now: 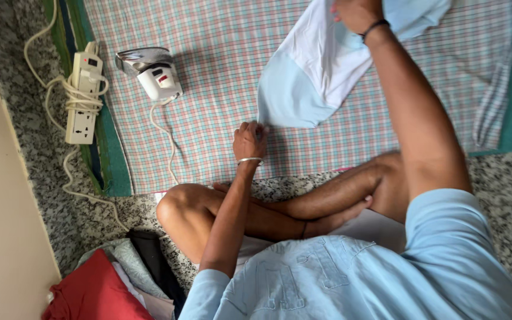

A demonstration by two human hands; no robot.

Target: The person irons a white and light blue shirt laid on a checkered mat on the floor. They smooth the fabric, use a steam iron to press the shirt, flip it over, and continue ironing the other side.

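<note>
Two hands are closed on one pale blue and white garment (pixel 321 65): its near corner is pinched by the left hand (pixel 249 140), its far end gripped by the right hand (pixel 357 13), above the checked cloth (pixel 220 89). Farther left, an iron (pixel 152 74) rests.

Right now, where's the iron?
In the head view the iron sits upper left on the checked cloth, just right of the power strip and well left of the left hand pinching the light blue garment.

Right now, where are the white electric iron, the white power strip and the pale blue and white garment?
white electric iron (pixel 158 80), head view, on its body.
white power strip (pixel 83 98), head view, mid-casing.
pale blue and white garment (pixel 303 89), head view, on the blue panel.
</note>
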